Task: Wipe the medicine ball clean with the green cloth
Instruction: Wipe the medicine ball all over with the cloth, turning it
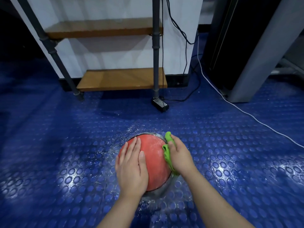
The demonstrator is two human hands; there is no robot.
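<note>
There's the ball [154, 155], red and round, low on the blue studded floor [65, 145] right in front of the person. It's nested in what looks like a shallow grey ring [166, 186], with droplets speckled all around it.

The left hand [131, 168] lies flat over the ball's left shoulder. Fingers are straight and close together, palm down, holding nothing, and it looks like a brace.

Over on the other flank, the right hand [179, 155] has the green cloth [167, 153] pressed against the ball's right side. The thumb lies on the cloth and the hand curls over it, clamped on the fabric, though the fingertips tuck round the far side where I can't see them.

Now the relation that matters. The cloth sits as a long strip running near to far down the right curve. One end pokes out beyond the hand at the far edge, the other trails back toward the wrist. The bare red top lies to the left of that strip, between the two hands, and some faint pale marks show there just beside the cloth.

So the right hand is the nearer one to the work. My read is that the next sweep goes leftward across the crown, toward the left thumb, while the flat palm stops any rolling. The risk is that the ball turns in its ring if the left hand lifts
</note>
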